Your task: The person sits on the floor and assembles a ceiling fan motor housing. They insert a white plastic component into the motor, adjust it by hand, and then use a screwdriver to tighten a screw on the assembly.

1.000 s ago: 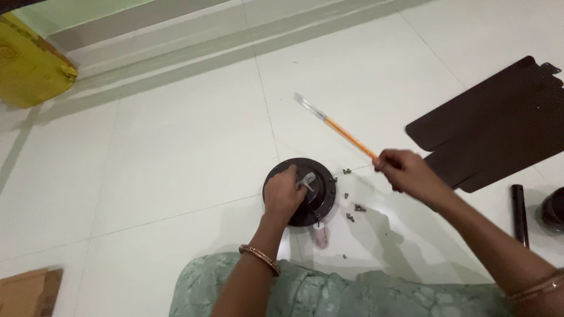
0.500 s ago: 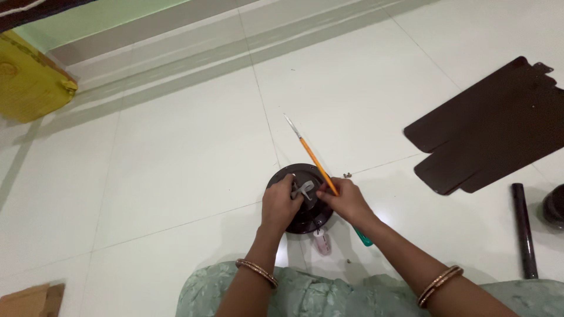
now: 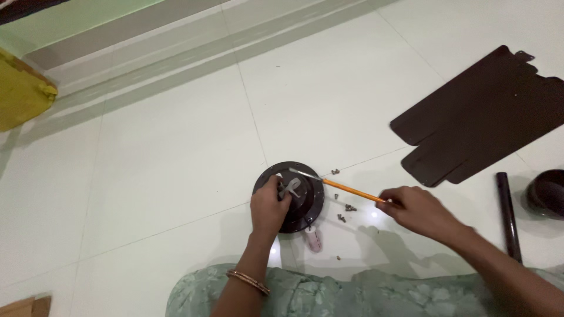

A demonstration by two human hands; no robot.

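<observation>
In the head view, your left hand (image 3: pixel 269 205) is pressing down on the dark round motor housing (image 3: pixel 289 196), fingers curled over its near left edge, as it sits on the white floor (image 3: pixel 153 164). Your right hand (image 3: pixel 418 210) is gripping the orange-handled screwdriver (image 3: pixel 341 186), whose tip is lying over the housing's top. Small screws (image 3: pixel 349 207) are lying just right of the housing, with brown fan blades (image 3: pixel 479 114) far right.
</observation>
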